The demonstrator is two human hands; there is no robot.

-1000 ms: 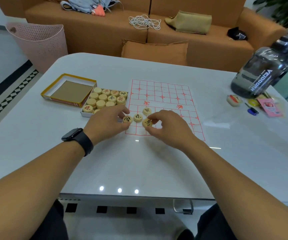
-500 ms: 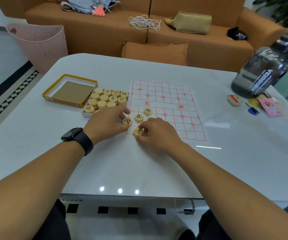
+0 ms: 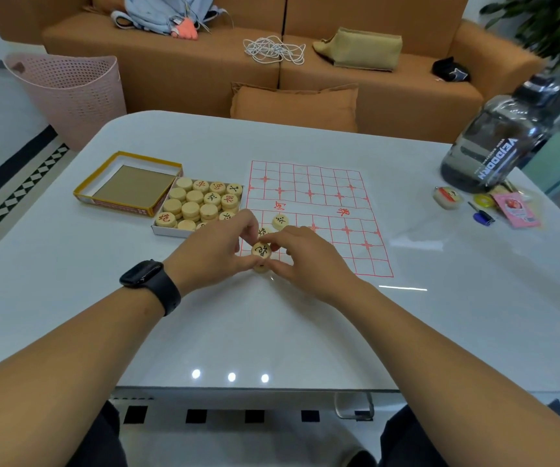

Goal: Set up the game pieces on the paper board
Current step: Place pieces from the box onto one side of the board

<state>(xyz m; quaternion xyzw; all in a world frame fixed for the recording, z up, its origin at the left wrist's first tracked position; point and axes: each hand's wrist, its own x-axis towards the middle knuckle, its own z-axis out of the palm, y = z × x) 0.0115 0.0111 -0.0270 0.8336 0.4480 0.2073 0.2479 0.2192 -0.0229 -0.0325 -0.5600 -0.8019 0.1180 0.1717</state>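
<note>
The paper board (image 3: 319, 210) with a red grid lies on the white table. At its near left corner my left hand (image 3: 211, 251) and my right hand (image 3: 309, 257) meet, and the curled fingertips of both pinch one round wooden piece with a black character (image 3: 261, 250). A second piece (image 3: 261, 267) peeks out just below it, mostly hidden by my thumbs. Another black-marked piece (image 3: 280, 221) lies on the board beyond my fingers, and one more (image 3: 264, 230) is half hidden behind them. The white tray (image 3: 167, 231) left of the board holds several pieces.
The yellow box lid (image 3: 130, 188) lies left of the tray. A large dark water bottle (image 3: 497, 143) stands at the far right, with small items (image 3: 487, 205) in front of it. Behind the table are an orange sofa (image 3: 305, 72) and a pink basket (image 3: 70, 92).
My right hand carried a piece from mid-board to the near left corner. My left hand shifted right to meet it, and both now pinch a piece together.
</note>
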